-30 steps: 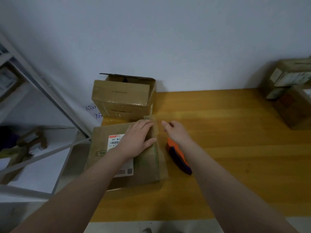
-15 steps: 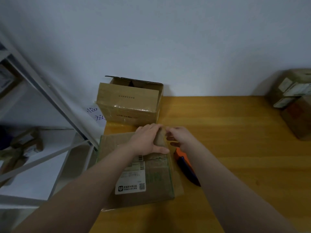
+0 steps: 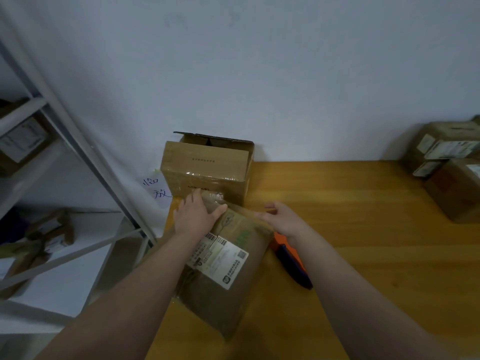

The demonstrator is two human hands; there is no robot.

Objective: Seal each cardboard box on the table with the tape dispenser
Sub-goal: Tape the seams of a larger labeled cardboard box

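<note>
A flat brown cardboard box (image 3: 228,287) with a white shipping label lies turned at an angle on the yellow table (image 3: 363,242). My left hand (image 3: 194,216) rests flat on its far end, fingers straight. Just off the box's far right corner, my right hand (image 3: 283,219) hovers with relaxed fingers and holds nothing. The orange and dark blue tape dispenser (image 3: 291,261) lies on the table beside the box, partly under my right forearm. Behind stands a second cardboard box (image 3: 207,170) with its top flaps open.
More labelled cardboard boxes (image 3: 449,167) are stacked at the table's far right. A grey metal shelf rack (image 3: 78,157) with parcels stands left of the table. A white wall runs along the back edge. Bare tabletop stretches to the right of the dispenser.
The flat box has turned clockwise under my left hand, its label now facing lower right. My right hand has come off the box's corner and moved right.
</note>
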